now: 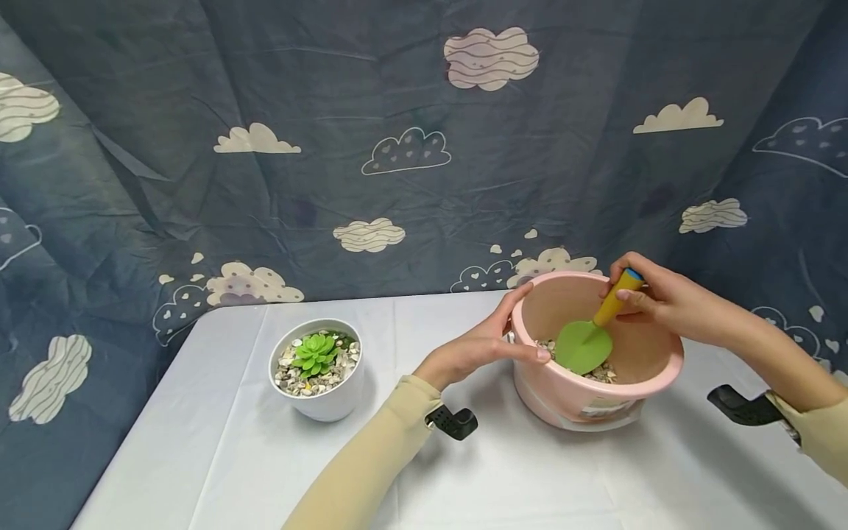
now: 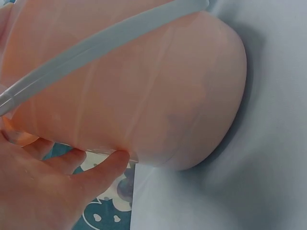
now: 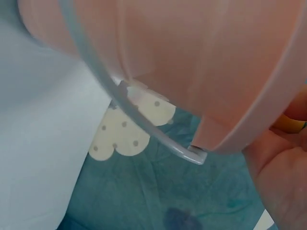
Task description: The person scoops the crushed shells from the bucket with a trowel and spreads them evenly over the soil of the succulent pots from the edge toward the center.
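Observation:
A pink bucket [image 1: 550,394] stands on the table, with small pale stones [image 1: 601,372] in its bottom. My left hand [image 1: 473,350] holds its left side, the thumb at the rim and the other fingers along the outer wall. In the left wrist view those fingers [image 2: 103,170] touch the bucket's side below its grey handle [image 2: 105,42]. My right hand [image 1: 662,298] reaches over the far right rim and grips a toy shovel by its yellow handle [image 1: 614,300]. The shovel's green blade [image 1: 583,347] points down inside the bucket, partly covering the stones.
On the left of the table stands a white pot [image 1: 331,401] holding a green succulent [image 1: 316,355] among pale stones. A white cloth [image 1: 252,456] covers the table. Behind it hangs a dark blue curtain [image 1: 318,191] with cloud prints.

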The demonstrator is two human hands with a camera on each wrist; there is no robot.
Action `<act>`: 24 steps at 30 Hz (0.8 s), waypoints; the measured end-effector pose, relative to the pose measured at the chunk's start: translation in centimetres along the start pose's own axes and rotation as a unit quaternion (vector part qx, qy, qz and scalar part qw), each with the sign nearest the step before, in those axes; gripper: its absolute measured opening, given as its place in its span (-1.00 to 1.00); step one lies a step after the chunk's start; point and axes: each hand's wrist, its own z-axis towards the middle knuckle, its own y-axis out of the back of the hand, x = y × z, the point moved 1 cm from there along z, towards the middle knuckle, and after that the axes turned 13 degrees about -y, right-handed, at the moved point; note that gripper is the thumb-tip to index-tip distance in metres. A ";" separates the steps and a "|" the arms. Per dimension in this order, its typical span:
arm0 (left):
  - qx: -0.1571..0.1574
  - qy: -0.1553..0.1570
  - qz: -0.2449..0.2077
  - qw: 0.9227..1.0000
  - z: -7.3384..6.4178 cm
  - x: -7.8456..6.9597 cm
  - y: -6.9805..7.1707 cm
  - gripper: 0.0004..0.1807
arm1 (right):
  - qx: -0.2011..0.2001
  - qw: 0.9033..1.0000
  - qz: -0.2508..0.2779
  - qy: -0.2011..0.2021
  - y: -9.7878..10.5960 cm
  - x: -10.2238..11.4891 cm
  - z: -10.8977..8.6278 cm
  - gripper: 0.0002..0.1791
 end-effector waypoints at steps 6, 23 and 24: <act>0.000 0.006 0.000 1.000 0.0 0.1 0.0 0.09 | 0.031 0.999 0.025 -0.017 0.4 0.0 0.3 -0.80; -0.006 -0.004 0.003 1.000 -0.1 -0.1 0.1 0.09 | 0.045 0.997 -0.005 -0.065 -0.2 0.4 -0.3 -0.82; -0.005 -0.005 0.004 1.000 -0.1 -0.1 0.0 0.09 | 0.044 0.996 -0.004 -0.074 -0.2 0.5 -0.3 -0.82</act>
